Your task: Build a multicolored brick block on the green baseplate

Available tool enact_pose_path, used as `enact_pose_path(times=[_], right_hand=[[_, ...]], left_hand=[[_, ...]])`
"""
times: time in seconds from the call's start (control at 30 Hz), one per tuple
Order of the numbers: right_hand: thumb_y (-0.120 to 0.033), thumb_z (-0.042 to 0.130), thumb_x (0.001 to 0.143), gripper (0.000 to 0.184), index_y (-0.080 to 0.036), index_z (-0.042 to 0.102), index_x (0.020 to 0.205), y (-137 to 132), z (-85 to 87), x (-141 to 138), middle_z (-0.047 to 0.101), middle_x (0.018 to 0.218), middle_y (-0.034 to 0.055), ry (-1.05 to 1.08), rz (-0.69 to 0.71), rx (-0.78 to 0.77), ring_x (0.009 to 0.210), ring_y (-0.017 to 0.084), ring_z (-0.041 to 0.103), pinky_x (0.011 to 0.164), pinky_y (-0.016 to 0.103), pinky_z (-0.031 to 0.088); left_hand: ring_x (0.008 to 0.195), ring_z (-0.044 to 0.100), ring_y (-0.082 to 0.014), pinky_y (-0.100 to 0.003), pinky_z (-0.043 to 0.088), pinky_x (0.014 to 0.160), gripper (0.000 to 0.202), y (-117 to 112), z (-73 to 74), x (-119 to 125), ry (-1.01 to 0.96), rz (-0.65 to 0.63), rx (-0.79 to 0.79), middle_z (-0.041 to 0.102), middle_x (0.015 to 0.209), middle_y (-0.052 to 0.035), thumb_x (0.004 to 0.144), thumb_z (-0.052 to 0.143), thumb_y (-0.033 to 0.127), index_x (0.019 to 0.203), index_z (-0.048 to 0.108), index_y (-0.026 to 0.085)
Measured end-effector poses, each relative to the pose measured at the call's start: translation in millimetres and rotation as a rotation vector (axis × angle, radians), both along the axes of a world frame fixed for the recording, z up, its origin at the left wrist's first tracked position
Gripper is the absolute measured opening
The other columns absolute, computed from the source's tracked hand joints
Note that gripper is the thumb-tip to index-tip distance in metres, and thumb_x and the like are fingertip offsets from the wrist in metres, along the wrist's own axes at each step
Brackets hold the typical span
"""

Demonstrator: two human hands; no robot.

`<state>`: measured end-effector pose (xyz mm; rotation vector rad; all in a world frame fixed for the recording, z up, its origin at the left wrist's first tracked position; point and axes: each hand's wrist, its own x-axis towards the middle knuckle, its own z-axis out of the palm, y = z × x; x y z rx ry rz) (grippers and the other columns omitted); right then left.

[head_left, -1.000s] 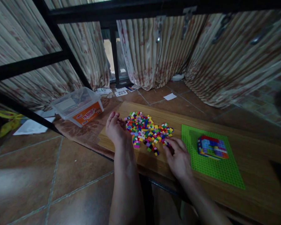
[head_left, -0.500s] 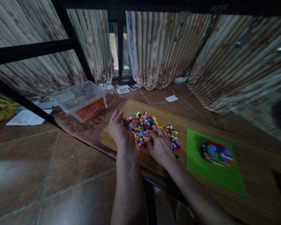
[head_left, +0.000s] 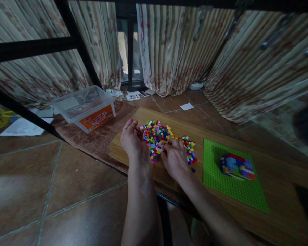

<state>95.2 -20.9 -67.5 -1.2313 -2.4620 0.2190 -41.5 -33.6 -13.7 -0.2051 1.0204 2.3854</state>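
Note:
A heap of small coloured bricks (head_left: 161, 134) lies on a wooden board (head_left: 277, 205). My left hand (head_left: 132, 140) rests on its edge at the left side of the heap, palm turned up, fingers loosely curled and apart, nothing visible in it. My right hand (head_left: 175, 158) lies palm down on the near part of the heap, fingers bent onto the bricks; whether it pinches one is hidden. To the right a green baseplate (head_left: 220, 184) carries a small block built of coloured bricks (head_left: 236, 166).
A clear plastic tub (head_left: 85, 107) with an orange label stands at the left on a brown mat. Papers lie on the tiled floor (head_left: 41, 191). Striped curtains (head_left: 179, 51) hang behind, and a black metal frame (head_left: 36, 44) crosses the upper left.
My right hand has moved left from beside the baseplate onto the near middle of the heap. The left hand stays at the heap's left side. The view has shifted slightly.

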Motion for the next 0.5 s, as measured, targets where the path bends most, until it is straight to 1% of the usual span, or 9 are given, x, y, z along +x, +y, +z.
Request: enact_pose_path(times=[0.07, 0.13, 0.2, 0.27, 0.37, 0.43, 0.5], right_hand=[[-0.019, 0.057, 0.083, 0.017, -0.019, 0.071, 0.092, 0, 2.4, 7, 0.059, 0.119, 0.0135, 0.074, -0.011, 0.039, 0.109, 0.031, 0.049, 0.091, 0.046, 0.044], [-0.02, 0.057, 0.084, 0.015, -0.019, 0.07, 0.091, -1, 7.8, 18, 0.059, 0.119, 0.0122, 0.173, -0.04, 0.072, 0.11, 0.03, 0.05, 0.093, 0.045, 0.044], [-0.02, 0.057, 0.085, 0.014, -0.02, 0.068, 0.093, -2, 14.8, 33, 0.061, 0.115, 0.0106, 0.282, -0.074, 0.086, 0.109, 0.028, 0.053, 0.094, 0.044, 0.044], [-0.02, 0.055, 0.087, 0.014, -0.02, 0.066, 0.096, -5, 21.6, 48, 0.064, 0.109, 0.0089, 0.383, -0.106, 0.078, 0.105, 0.025, 0.056, 0.093, 0.042, 0.045], [-0.022, 0.053, 0.089, 0.012, -0.021, 0.064, 0.095, -8, 28.9, 69, 0.068, 0.097, 0.0057, 0.491, -0.158, 0.049, 0.093, 0.021, 0.063, 0.083, 0.036, 0.049], [-0.024, 0.053, 0.089, 0.011, -0.021, 0.063, 0.094, -9, 32.0, 82, 0.07, 0.09, 0.0036, 0.526, -0.197, 0.04, 0.083, 0.019, 0.066, 0.075, 0.033, 0.05], [-0.025, 0.054, 0.089, 0.011, -0.021, 0.064, 0.09, -9, 33.9, 94, 0.07, 0.084, 0.0022, 0.541, -0.234, 0.036, 0.078, 0.018, 0.067, 0.072, 0.031, 0.05]], left_hand=[[0.05, 0.046, -0.0015, -0.014, 0.038, 0.051, 0.016, 1, 0.6, 1, 0.056, -0.052, -0.036, 0.059, 0.071, 0.0033, 0.066, 0.064, 0.009, 0.082, 0.064, 0.015], [0.052, 0.047, -0.0026, -0.015, 0.037, 0.051, 0.014, 2, 2.1, 6, 0.162, -0.159, -0.087, 0.06, 0.07, 0.0025, 0.067, 0.067, 0.014, 0.081, 0.065, 0.015], [0.054, 0.049, -0.0048, -0.017, 0.037, 0.052, 0.014, 3, 3.7, 14, 0.307, -0.337, -0.144, 0.063, 0.071, 0.0012, 0.069, 0.07, 0.023, 0.08, 0.067, 0.015], [0.061, 0.054, -0.0082, -0.019, 0.04, 0.056, 0.021, 5, 5.0, 27, 0.466, -0.555, -0.202, 0.066, 0.074, -0.0008, 0.07, 0.073, 0.034, 0.079, 0.069, 0.016], [0.07, 0.059, -0.0129, -0.024, 0.045, 0.064, 0.031, 9, 5.7, 52, 0.659, -0.878, -0.229, 0.068, 0.08, -0.0034, 0.072, 0.073, 0.045, 0.08, 0.07, 0.015], [0.073, 0.059, -0.0134, -0.025, 0.046, 0.068, 0.032, 11, 5.4, 70, 0.719, -1.058, -0.181, 0.068, 0.081, -0.0036, 0.073, 0.072, 0.046, 0.084, 0.071, 0.016], [0.074, 0.06, -0.0128, -0.026, 0.047, 0.07, 0.029, 13, 4.7, 86, 0.722, -1.183, -0.101, 0.068, 0.083, -0.0034, 0.071, 0.075, 0.04, 0.088, 0.072, 0.016]])
